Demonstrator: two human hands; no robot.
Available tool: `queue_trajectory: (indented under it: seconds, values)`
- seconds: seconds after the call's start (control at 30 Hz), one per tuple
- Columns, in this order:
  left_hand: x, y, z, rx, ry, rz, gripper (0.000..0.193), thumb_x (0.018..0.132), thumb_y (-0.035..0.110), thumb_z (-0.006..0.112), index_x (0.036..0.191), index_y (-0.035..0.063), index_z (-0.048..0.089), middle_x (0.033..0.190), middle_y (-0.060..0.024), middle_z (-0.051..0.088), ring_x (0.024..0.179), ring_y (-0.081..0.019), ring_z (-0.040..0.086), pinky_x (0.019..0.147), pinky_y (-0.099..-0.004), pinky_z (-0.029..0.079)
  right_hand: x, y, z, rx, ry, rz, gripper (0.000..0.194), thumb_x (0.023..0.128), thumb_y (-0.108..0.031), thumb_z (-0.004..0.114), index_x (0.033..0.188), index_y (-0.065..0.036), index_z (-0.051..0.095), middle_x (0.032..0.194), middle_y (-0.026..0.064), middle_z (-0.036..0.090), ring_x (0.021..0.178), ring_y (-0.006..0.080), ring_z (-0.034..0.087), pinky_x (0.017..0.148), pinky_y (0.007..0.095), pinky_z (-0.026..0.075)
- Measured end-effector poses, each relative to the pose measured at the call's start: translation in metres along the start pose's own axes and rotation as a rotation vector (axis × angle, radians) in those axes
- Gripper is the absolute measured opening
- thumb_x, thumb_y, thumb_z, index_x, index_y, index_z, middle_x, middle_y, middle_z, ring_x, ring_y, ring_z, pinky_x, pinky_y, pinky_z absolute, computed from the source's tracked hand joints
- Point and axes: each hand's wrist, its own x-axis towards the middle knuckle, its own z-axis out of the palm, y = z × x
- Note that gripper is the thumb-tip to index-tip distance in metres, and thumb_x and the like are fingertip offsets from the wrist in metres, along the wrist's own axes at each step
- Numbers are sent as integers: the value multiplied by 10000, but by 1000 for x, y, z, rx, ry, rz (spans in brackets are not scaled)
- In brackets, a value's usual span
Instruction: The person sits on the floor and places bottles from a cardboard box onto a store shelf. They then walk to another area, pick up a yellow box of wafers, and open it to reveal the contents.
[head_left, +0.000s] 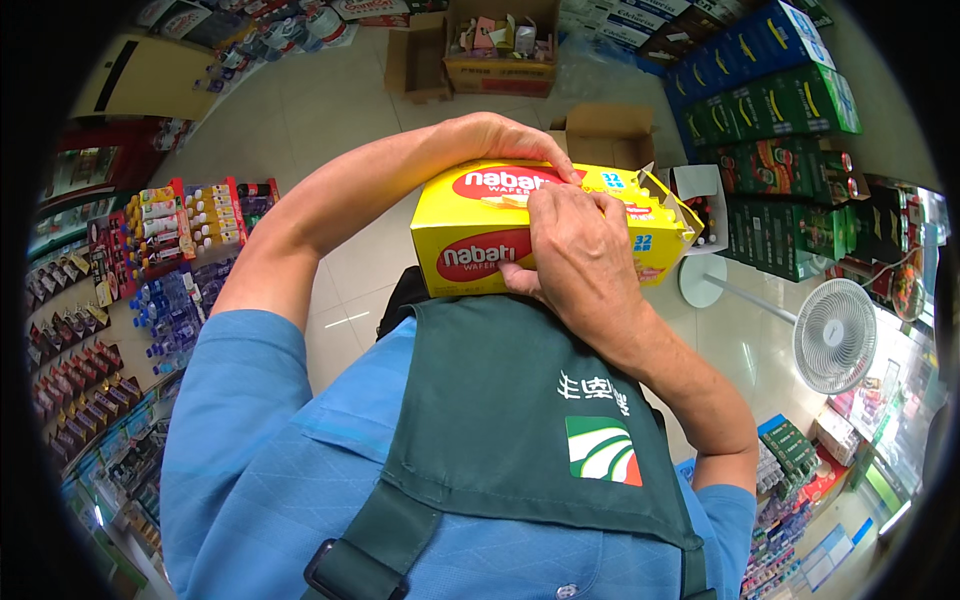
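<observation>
A yellow Nabati wafer carton (480, 221) is held up against the chest of my dark green apron (510, 420). Its right end has a jagged, torn-looking cardboard edge. My left hand (525, 142) reaches around the far side of the carton, with a finger bent over its upper edge; the rest of those fingers are hidden. Across the top and the near face lies my right hand (581, 240), its thumb pressed on the printed front. The fingertips of both hands come close together on top. What is inside the carton cannot be seen.
An open cardboard box (499, 79) of small packages stands on the tiled floor ahead. Another open box (611, 139) is behind the carton. Stacked drink cases (765, 105) line the right, near a white standing fan (834, 336). Bottled drinks (161, 225) fill the left.
</observation>
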Motion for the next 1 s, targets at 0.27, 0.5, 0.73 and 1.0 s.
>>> queue_trajectory:
  seconds: [0.27, 0.5, 0.73, 1.0]
  values:
    - [-2, 1, 3, -22, 95, -31, 504, 875, 481, 841, 1246, 150, 757, 1103, -90, 814, 857, -229, 781, 847, -424, 648, 7, -8, 11, 32, 135, -88, 558, 757, -343, 900, 1107, 8, 643, 1074, 146, 698, 1080, 290, 671, 996, 466, 469]
    - [28, -6, -31, 5, 164, 157, 520, 901, 495, 813, 1245, 111, 744, 1087, -97, 826, 815, -214, 798, 805, -361, 664, -1, 19, -9, 12, 69, -126, 700, 799, -388, 898, 1319, -6, 627, 1316, 191, 684, 1336, 347, 619, 1185, 545, 405]
    - [-12, -38, -51, -285, -69, 335, 518, 920, 437, 809, 1278, 70, 735, 1109, -115, 827, 838, -210, 809, 792, -352, 665, -29, 47, 1, 112, 548, 144, 998, 794, -325, 948, 1595, -16, 441, 1655, 247, 401, 1590, 499, 282, 1284, 580, 286]
    - [-25, -38, -72, -482, -188, 405, 568, 955, 357, 782, 1376, -12, 682, 1270, -182, 782, 1019, -271, 814, 863, -373, 664, -43, 33, 47, 1564, 534, 685, 1303, 890, -236, 921, 1721, -46, -65, 1457, 308, 587, 1271, 351, 673, 1088, 445, 549]
